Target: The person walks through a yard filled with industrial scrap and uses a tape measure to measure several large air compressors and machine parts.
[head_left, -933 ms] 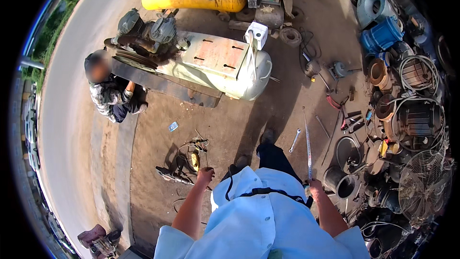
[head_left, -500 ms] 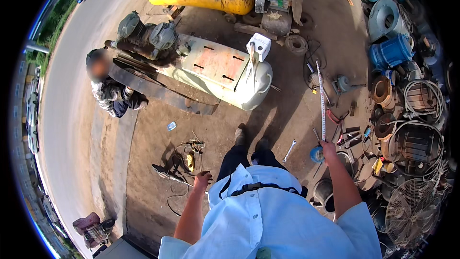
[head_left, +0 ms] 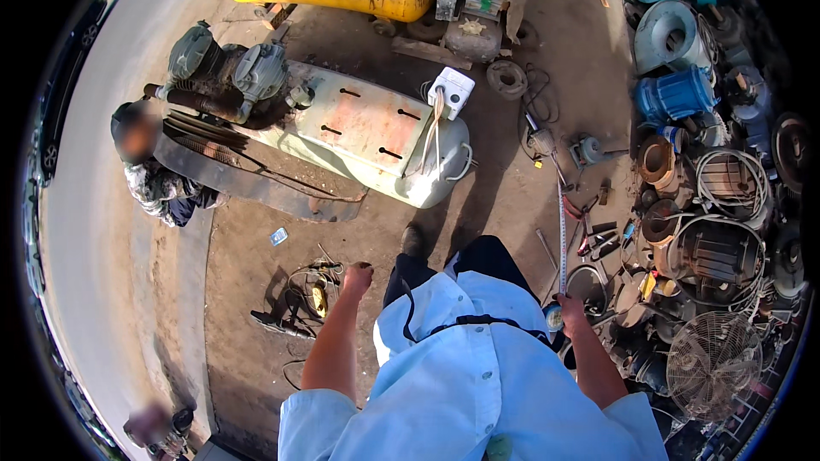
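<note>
Right of lower centre, the right hand grips a tape measure, blade extended upward: probably light, springy, best held by its case. Lower left of centre, the left hand's finger state is unclear.

The person wears a light blue shirt with short sleeves and small round buttons down the front, a black belt, a thin black strap at the left, dark trousers and a dark shoe.
</note>
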